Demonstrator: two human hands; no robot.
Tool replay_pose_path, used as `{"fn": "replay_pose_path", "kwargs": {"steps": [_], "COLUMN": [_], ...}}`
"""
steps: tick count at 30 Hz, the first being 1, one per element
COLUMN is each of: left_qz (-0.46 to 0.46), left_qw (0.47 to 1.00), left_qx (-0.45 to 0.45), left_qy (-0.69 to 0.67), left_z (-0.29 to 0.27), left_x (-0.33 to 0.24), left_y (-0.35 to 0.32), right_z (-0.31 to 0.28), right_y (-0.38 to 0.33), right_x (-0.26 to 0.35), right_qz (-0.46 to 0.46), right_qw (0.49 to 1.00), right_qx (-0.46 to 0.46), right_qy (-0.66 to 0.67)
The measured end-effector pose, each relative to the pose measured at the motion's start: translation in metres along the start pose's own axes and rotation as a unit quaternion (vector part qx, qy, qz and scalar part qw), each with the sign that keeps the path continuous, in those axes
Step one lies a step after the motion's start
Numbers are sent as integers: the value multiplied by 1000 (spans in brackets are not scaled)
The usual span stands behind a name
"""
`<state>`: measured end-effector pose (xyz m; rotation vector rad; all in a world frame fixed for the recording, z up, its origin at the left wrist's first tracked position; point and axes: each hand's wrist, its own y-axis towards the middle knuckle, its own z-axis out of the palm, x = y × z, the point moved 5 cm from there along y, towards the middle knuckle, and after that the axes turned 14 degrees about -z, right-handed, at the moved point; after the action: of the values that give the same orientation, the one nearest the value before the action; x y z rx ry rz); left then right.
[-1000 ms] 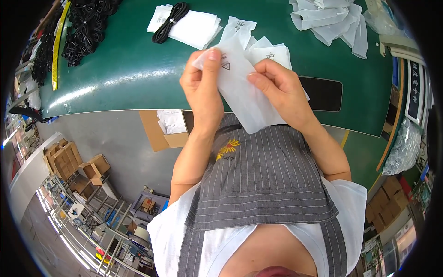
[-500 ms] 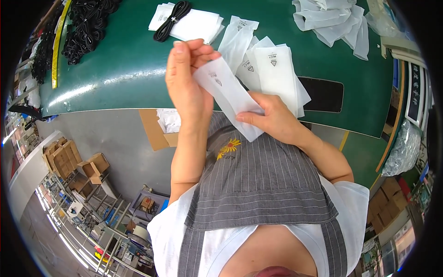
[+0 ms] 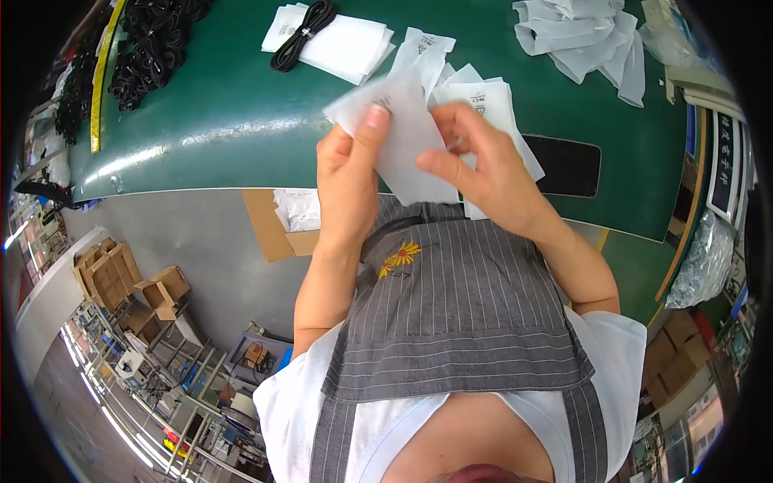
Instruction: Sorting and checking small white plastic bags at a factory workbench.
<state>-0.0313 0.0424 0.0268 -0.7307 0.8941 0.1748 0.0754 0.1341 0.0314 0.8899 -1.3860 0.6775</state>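
Note:
A frosted translucent bag (image 3: 409, 157) hangs in front of me, its printed end tilted to the upper left. My left hand (image 3: 350, 177) pinches it near the print, thumb on top and fingers behind. At the bag's right side is my right hand (image 3: 501, 173), thumb and fingers parted, with the thumb tip close to the bag's face. Behind the hands, flat printed bags (image 3: 503, 121) lie in a fanned stack. Another frosted bag (image 3: 423, 52) rests farther back. Beyond my left hand, a coiled black cable (image 3: 303, 36) lies across white bags (image 3: 350, 48).
The green table (image 3: 233, 105) has a dark rectangular pad (image 3: 568, 165) at right. Crumpled frosted bags (image 3: 580, 36) lie at the far right, bundled black cables (image 3: 149, 48) at the far left. An open carton (image 3: 266, 229) stands below the table edge.
My left hand has gone from spread fingers to gripping the bag's printed end. My right hand has moved up and loosened from the bag's lower end. The bag has shifted upward.

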Motion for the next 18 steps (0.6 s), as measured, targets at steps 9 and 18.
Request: {"fn": "replay_pose_path", "kwargs": {"steps": [9,18], "left_qz": [11,33], "left_qw": [997,994], "left_qx": [-72,-107], "left_qy": [-40,9], "left_z": [-39,-47], "left_x": [9,-9], "left_y": [-6,13], "right_z": [-35,-42], "right_y": [44,92], "right_x": [-28,-57], "right_qz": [-80,-104], "right_qw": [984,947], "right_qx": [-67,4], "right_qy": [-147,-305]}}
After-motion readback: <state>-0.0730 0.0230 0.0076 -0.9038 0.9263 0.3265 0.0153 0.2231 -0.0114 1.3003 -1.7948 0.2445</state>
